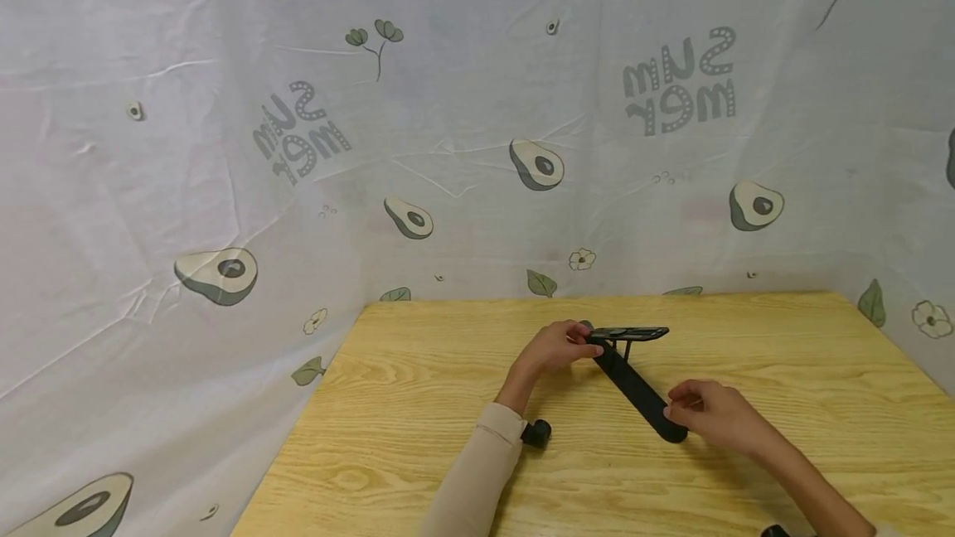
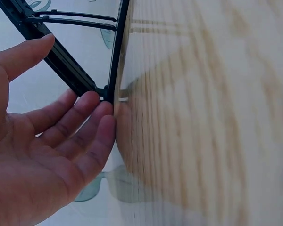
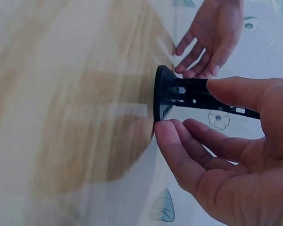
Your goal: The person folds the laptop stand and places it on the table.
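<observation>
A black folding stand (image 1: 634, 388), with a long flat base and a hinged plate (image 1: 634, 334) propped up on two thin struts, rests on the wooden table. My left hand (image 1: 555, 348) is at its far, hinged end. In the left wrist view, the fingertips (image 2: 104, 110) of that hand reach the hinge end, and its thumb overlaps the raised plate. At the near, rounded end of the base is my right hand (image 1: 716, 414), fingers loosely bent. The right wrist view shows its fingertips (image 3: 167, 132) right at the base's edge, with the thumb above overlapping the black plate.
The yellow wood-grain table (image 1: 418, 404) ends at a pale curtain (image 1: 462, 106) printed with avocados and leaves, which hangs behind and at both sides. A black wrist camera (image 1: 537, 433) sits by the left sleeve (image 1: 477, 471).
</observation>
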A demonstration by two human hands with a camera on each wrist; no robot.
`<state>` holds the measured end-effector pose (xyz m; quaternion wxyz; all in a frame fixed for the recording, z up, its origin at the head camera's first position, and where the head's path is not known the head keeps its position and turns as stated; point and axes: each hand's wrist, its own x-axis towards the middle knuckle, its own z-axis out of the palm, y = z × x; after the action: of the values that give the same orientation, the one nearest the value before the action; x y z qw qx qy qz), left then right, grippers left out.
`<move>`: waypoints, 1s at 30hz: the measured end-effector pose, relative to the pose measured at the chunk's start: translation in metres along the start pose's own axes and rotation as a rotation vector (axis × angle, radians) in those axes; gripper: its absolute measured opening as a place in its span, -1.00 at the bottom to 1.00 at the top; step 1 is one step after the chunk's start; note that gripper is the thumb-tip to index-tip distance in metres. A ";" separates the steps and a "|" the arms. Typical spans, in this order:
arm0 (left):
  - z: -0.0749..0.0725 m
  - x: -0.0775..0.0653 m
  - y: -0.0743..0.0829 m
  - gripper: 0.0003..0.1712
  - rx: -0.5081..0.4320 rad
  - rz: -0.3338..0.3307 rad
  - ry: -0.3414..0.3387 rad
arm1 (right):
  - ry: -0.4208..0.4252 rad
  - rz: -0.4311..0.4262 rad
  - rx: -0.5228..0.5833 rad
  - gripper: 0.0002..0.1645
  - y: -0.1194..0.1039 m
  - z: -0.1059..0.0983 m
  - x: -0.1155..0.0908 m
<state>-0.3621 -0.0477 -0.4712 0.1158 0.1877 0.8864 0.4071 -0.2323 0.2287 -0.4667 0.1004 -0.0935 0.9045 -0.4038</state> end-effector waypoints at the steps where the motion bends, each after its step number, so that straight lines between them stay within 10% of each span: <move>1: 0.000 0.001 0.000 -0.43 0.002 0.005 -0.004 | 0.005 -0.001 0.003 -0.45 0.000 0.001 -0.001; 30: 0.000 0.013 -0.008 -0.40 -0.036 0.085 -0.097 | -0.001 0.043 0.117 -0.44 -0.025 0.034 -0.009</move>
<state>-0.3760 -0.0467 -0.4775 0.1445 0.2423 0.8635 0.4180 -0.2123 0.1906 -0.4692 0.1146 -0.0680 0.8810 -0.4539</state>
